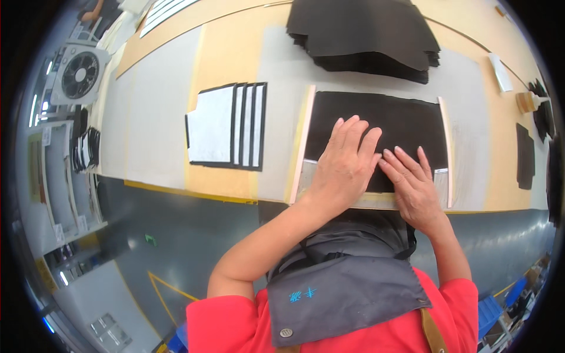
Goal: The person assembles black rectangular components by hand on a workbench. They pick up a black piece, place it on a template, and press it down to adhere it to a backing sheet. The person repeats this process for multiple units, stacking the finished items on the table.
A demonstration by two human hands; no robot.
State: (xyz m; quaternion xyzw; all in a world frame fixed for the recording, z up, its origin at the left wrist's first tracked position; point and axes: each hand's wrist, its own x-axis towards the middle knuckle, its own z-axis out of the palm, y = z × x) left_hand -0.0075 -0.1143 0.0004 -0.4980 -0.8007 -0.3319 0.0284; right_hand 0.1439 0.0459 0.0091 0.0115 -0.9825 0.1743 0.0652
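Observation:
A black rectangular sheet [406, 120] lies flat on the work table in front of me, between two pale upright strips, a left strip [303, 141] and a right strip [445, 153]. My left hand [346, 165] rests on its middle with the fingers stretched out, palm down. Just to its right, my right hand [415, 191] touches the sheet's lower right part, fingers extended and apart from any grip. The fingertips of both hands nearly meet. Part of the sheet is hidden under my hands.
Beyond the sheet stands a thick stack of black panels [365, 35]. Overlapping white panels with black edges [212, 129] lie to the left. A small bottle [527, 102] and a dark piece [525, 156] are at the right. A fan [80, 75] stands past the table's left end.

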